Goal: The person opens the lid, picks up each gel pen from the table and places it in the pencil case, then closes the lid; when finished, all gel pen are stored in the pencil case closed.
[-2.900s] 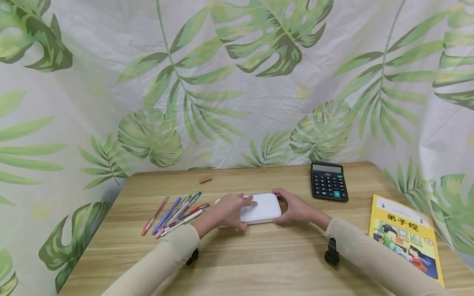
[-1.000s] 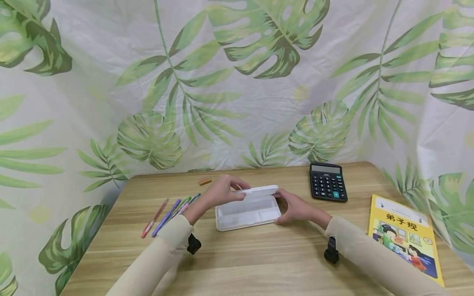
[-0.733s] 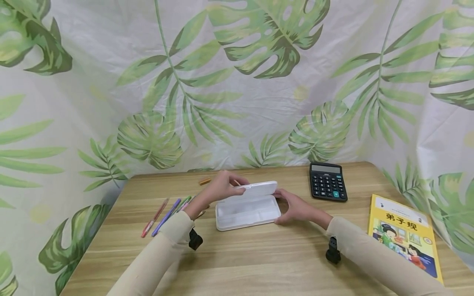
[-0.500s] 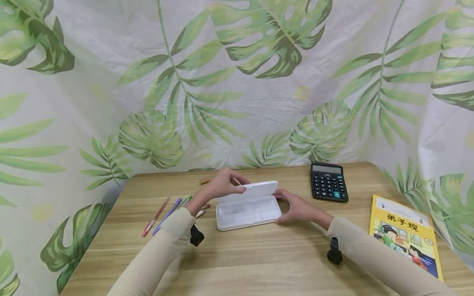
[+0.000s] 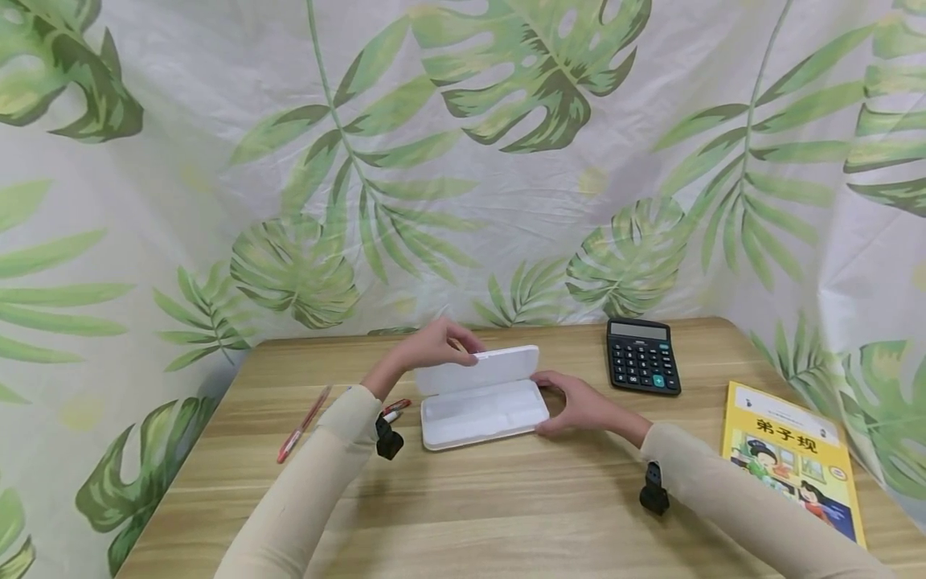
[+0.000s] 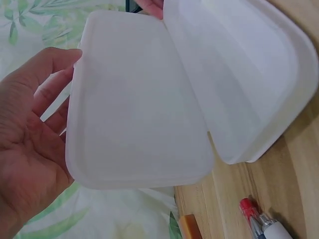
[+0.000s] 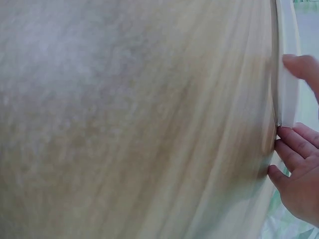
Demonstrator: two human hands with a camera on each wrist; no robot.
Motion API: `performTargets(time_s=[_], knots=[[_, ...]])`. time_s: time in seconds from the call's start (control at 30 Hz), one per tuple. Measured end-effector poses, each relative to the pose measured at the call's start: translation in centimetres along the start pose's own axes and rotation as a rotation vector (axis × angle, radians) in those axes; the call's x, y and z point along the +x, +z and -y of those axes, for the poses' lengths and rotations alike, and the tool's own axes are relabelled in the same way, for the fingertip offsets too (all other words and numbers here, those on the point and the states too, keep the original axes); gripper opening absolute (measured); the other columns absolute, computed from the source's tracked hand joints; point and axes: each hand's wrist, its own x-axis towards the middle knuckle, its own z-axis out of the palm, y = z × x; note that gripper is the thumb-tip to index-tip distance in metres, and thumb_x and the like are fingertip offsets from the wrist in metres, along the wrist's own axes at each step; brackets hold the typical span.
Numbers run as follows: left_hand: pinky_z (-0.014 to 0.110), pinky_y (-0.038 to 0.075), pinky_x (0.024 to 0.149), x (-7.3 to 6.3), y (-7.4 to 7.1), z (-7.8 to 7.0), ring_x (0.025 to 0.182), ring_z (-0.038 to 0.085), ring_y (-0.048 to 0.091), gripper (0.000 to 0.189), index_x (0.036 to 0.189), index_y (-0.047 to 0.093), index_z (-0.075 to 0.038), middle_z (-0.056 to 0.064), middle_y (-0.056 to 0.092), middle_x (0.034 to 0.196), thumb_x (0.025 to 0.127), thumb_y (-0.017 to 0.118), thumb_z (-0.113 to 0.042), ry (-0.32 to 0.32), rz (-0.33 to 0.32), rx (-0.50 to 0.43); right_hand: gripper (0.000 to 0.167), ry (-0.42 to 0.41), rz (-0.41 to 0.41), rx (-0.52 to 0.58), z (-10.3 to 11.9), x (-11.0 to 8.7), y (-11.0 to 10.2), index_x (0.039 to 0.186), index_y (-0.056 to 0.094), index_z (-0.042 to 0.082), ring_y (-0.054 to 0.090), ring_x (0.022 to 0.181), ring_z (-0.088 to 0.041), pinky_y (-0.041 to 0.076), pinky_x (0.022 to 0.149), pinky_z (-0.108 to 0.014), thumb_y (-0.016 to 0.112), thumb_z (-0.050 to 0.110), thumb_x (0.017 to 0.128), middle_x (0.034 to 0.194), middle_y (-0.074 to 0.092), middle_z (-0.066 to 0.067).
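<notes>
A white plastic pencil case lies on the table with its lid (image 5: 499, 366) raised and its base (image 5: 463, 418) flat; no contents show inside. My left hand (image 5: 434, 344) pinches the lid's free edge between thumb and fingers, also plain in the left wrist view, where the lid's inner face (image 6: 134, 99) fills the middle. At the case's right end, my right hand (image 5: 579, 404) grips the base, thumb at the near corner and fingers at the far one. In the right wrist view, that hand (image 7: 301, 169) touches the case's white side (image 7: 288, 94).
A red pen (image 5: 304, 425) lies at the left; other pens (image 5: 394, 410) are mostly hidden behind my left forearm. A small orange-brown block (image 6: 191, 227) is beyond them. A black calculator (image 5: 642, 356) stands at the back right, with a yellow book (image 5: 792, 462) nearer.
The case was closed at first. My left hand has lifted the lid up and back, and it now stands higher than half a second ago. My right hand stays at the right end.
</notes>
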Motion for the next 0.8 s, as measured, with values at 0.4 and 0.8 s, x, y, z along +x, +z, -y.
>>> performTargets(time_s=[0.4, 0.8], knots=[[0.034, 0.056, 0.085, 1.4, -0.8, 1.4, 0.100, 0.023, 0.071, 0.024, 0.117, 0.075, -0.003, 0.014, 0.075, 0.117, 0.096, 0.069, -0.012, -0.105, -0.083, 0.035, 0.085, 0.017, 0.008, -0.021, 0.4, 0.1, -0.2, 0.139, 0.056, 0.002, 0.057, 0.131, -0.032, 0.038, 0.114, -0.051, 0.095, 0.026, 0.067, 0.135, 0.065, -0.013], [0.036, 0.055, 0.087, 2.3, -0.3, 2.5, 0.102, 0.025, 0.069, 0.023, 0.116, 0.076, -0.004, 0.014, 0.075, 0.118, 0.097, 0.067, -0.014, -0.118, -0.139, 0.070, 0.083, -0.007, -0.025, -0.043, 0.8, -0.6, 0.3, 0.134, 0.057, 0.003, 0.059, 0.127, -0.031, 0.041, 0.111, -0.051, 0.096, 0.027, 0.065, 0.131, 0.066, -0.012]])
